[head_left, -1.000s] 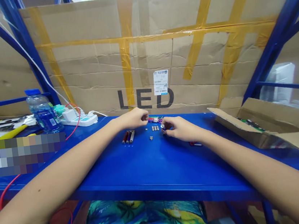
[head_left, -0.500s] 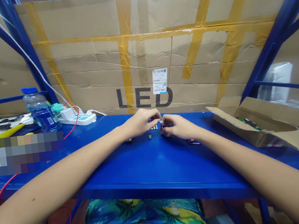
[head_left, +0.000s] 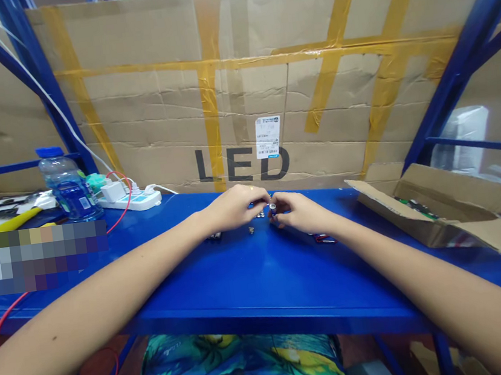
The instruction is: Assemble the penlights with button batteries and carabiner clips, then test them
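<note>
A blue desk (head_left: 262, 283) stands against a taped cardboard wall. Near the middle of its back edge the right hand (head_left: 297, 213) pinches a small silver-tipped piece (head_left: 272, 207). The left hand (head_left: 234, 206) is clenched with its fingertips at that piece, though I cannot tell whether it grips it. A slipped pinch could drop the piece among the loose cells (head_left: 252, 230) and pens (head_left: 214, 236) just beside. The desk's front half gives open room. A box (head_left: 440, 213) crowds the right end and a bottle (head_left: 67, 185) the left.

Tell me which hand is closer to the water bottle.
Left. The left hand sits well right of the water bottle; the right hand lies beyond it, farther right.
</note>
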